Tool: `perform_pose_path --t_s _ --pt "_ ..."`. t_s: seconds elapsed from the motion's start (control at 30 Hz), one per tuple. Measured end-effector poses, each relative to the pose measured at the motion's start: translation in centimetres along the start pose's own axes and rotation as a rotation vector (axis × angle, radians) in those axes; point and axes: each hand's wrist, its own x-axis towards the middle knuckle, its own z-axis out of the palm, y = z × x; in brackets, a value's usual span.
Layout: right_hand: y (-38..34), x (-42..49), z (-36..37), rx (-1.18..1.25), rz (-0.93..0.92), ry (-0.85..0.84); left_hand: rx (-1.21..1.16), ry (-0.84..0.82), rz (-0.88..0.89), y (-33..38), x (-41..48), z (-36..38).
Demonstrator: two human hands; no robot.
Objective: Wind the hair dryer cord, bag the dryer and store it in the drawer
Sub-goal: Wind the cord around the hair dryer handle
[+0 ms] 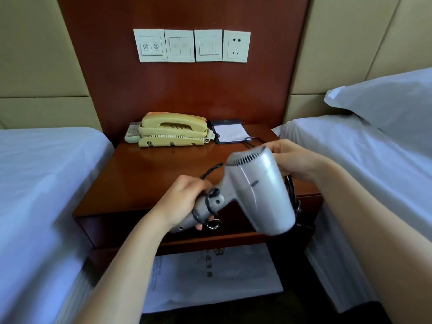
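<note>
A silver hair dryer (259, 190) hangs in the air in front of the wooden nightstand (145, 181), its barrel pointing down towards me. My left hand (184, 202) grips its handle, where the black cord (210, 202) loops around. My right hand (292, 160) is behind the dryer's rear grille, fingers closed on the cord, which runs down behind the barrel. The closed drawer (236, 224) with a round metal pull (214, 224) sits just below the dryer. A white printed bag (210, 277) lies on the lower shelf.
A yellowed telephone (173, 130), a remote (132, 134) and a notepad in a dark holder (230, 132) stand at the back of the nightstand. Switches and a socket (236, 46) are on the wall panel. White beds flank the nightstand left (42, 183) and right (350, 148).
</note>
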Motion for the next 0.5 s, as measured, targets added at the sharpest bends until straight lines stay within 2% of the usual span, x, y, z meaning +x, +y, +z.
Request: perform_pose_path --t_s 0.17,0.3,0.4,0.5 --pt "1.3 -0.4 -0.3 -0.084 0.044 0.077 -0.376 0.140 0.068 0.2 1.4 0.4" --pt "1.3 -0.8 0.4 -0.264 0.071 -0.080 -0.572 0.271 -0.014 0.0 2.4 -0.4" --pt "-0.3 -1.5 1.5 -0.429 -0.023 -0.167 -0.593 0.350 -0.081 -0.1 2.7 -1.5" --pt "-1.4 -1.6 2.4 -0.627 -0.198 -0.142 -0.595 0.357 -0.144 -0.1 2.5 -2.1"
